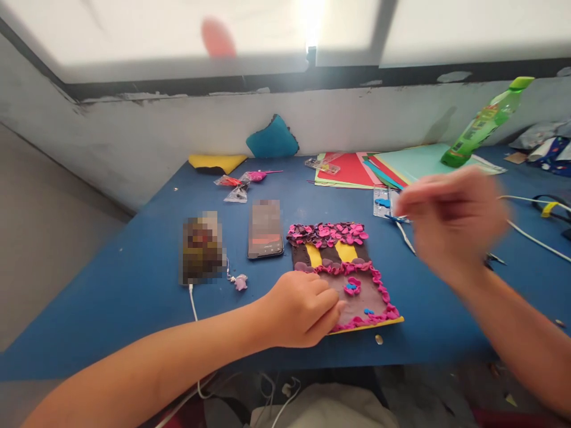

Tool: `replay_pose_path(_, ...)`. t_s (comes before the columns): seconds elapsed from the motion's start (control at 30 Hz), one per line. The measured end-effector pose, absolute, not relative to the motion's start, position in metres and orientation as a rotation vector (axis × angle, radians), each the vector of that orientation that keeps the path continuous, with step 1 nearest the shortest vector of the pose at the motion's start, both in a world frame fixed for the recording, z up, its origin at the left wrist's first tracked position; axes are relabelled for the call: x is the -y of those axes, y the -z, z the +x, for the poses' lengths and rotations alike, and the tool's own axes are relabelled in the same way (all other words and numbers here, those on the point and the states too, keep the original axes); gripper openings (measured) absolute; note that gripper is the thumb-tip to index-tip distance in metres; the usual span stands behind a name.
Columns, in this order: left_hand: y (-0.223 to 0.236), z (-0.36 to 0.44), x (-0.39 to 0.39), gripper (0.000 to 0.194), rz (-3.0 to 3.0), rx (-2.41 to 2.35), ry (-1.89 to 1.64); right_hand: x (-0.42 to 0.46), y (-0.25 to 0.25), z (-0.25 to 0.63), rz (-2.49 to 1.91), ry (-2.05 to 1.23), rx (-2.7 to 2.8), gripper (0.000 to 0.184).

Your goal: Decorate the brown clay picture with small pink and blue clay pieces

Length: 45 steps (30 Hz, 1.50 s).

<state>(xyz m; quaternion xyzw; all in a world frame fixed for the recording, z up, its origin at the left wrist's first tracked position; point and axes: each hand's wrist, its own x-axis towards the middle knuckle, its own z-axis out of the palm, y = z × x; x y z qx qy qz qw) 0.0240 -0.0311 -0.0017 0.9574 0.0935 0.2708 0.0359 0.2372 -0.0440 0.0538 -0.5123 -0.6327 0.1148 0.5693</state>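
A modelling-clay picture [357, 300] lies flat on the table, with ruffled magenta edging, yellow blocks on a dark band and magenta petals along its top. Its pale purple lower panel carries a small magenta-and-blue clay flower [352, 286] and a blue clay bit [368, 311]. My left hand [306, 309] rests over the picture's lower left part, fingers curled together; what is under the fingertips is hidden. Raised to the right of the picture, my right hand [455, 220] is smeared by motion, its fingers drawn together in a pinch. Behind it lies blue clay [382, 203] on a clear wrapper.
A phone [266, 229] and a partly blurred-out device [200, 249] with a white cable and a small charm [240, 282] lie left. Coloured paper sheets [343, 169], clay packets [236, 191] and a green bottle [486, 122] are at the back. White cables [535, 232] run right.
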Motion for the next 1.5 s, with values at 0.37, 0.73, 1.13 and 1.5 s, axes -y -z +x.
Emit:
replay_pose_path(0.37, 0.005, 0.023, 0.028, 0.04, 3.064, -0.273, -0.874, 0.008, -0.002, 0.239, -1.393, -0.421, 1.663, 0.054)
replay_pose_path(0.73, 0.006, 0.024, 0.028, 0.041, 3.075, -0.249, -0.852, 0.004, -0.003, 0.247, -1.364, -0.513, 1.724, 0.043)
replay_pose_path(1.13, 0.005, 0.023, 0.028, 0.041, 3.072, -0.248, -0.863, 0.0, 0.001, 0.258, -1.256, -0.154, 2.128, 0.03)
replay_pose_path(1.5, 0.0, 0.023, 0.021, 0.025, 2.792, -0.668, -1.146, 0.028, -0.004, 0.228, -0.93, 0.127, 2.318, 0.018)
